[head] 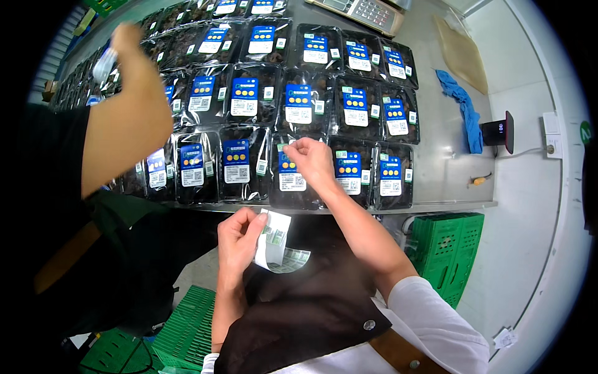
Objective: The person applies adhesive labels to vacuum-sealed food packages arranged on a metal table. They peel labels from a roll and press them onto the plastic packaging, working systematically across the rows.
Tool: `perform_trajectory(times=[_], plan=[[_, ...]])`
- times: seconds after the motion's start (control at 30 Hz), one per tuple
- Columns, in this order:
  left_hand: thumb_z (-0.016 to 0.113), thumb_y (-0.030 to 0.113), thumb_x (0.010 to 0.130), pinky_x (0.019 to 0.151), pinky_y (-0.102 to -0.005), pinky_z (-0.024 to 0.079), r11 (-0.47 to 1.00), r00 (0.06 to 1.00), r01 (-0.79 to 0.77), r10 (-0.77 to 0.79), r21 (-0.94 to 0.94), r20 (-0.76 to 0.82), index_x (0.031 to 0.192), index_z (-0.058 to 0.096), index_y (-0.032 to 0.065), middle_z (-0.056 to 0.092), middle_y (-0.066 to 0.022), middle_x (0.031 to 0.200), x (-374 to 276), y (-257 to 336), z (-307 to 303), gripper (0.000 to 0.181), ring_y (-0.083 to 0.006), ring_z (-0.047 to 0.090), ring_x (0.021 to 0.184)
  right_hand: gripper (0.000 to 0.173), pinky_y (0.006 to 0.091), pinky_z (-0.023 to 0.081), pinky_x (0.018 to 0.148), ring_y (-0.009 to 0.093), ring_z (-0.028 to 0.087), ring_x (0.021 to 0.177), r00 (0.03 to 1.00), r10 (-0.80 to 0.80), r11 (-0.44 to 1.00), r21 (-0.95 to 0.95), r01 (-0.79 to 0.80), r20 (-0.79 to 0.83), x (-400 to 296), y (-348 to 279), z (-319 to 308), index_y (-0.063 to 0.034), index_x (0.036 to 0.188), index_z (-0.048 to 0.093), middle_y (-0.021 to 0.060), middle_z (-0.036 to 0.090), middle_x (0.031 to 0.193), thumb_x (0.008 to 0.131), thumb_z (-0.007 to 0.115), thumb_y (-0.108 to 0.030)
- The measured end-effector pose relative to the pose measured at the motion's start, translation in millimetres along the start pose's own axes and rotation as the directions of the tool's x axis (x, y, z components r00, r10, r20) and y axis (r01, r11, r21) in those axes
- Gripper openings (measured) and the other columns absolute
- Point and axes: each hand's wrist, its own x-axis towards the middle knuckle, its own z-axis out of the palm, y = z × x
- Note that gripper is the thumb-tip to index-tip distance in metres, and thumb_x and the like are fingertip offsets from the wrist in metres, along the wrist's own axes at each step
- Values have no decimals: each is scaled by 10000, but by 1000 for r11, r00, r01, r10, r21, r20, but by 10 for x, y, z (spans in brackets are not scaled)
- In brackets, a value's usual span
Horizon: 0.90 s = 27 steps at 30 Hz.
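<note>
My left hand (239,238) pinches a strip of small printed stickers (275,236) in front of my apron, and the strip's lower end curls to the right. My right hand (310,161) reaches over a black tray pack under clear film (295,198) in the front row. Its thumb and forefinger are closed at a small green-and-white sticker (281,147) by the top left of the pack's blue-and-white label (292,182). Whether that sticker is fully stuck down cannot be seen. Packs to the right, like the front corner one (393,198), carry similar small stickers on their labels.
Rows of packs cover the steel table (448,182). A scale (362,14) stands at the back, a blue cloth (460,105) and a digital display (497,133) to the right. Another person's arm (131,117) reaches across the left. Green crates (444,252) stand below the table.
</note>
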Motion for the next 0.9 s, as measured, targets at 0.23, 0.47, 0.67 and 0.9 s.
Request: perform_trajectory(times=[0.23,0.47,0.67,0.9], plan=[[644,117,874,486,-192,313,999,999,28,-28,-23,-19,668,545,15,518,57,590,-74,-31,-263,250,0,412,551,224,354,489,585,236,662,622,997,51,984,-170,-61,-65,91,51,157,-58,774,694,82,675,651,800,671,-279],[649,127,875,501,-189,321,998,1000,6,-5,-66,7,684,552,14,532,50,619,-8,-59,-367,242,-5,423,575,224,396,502,636,295,665,673,991,-82,889,-457,25,-105,38,-65,165,-56,833,659,118,670,675,802,681,-277],[644,128,884,512,-186,324,990,995,-94,89,-106,-54,695,554,15,524,54,626,48,57,-390,238,-4,414,585,337,380,508,640,279,660,693,996,-73,934,-355,48,-56,-88,-231,47,-5,980,563,143,662,747,807,707,-256],[651,140,888,482,-204,281,984,969,-166,150,-65,-197,635,488,29,451,84,585,162,208,-320,322,-4,346,562,499,296,509,780,141,599,926,759,-288,948,284,141,583,-734,-897,14,-8,1179,518,92,611,1044,758,759,-127]])
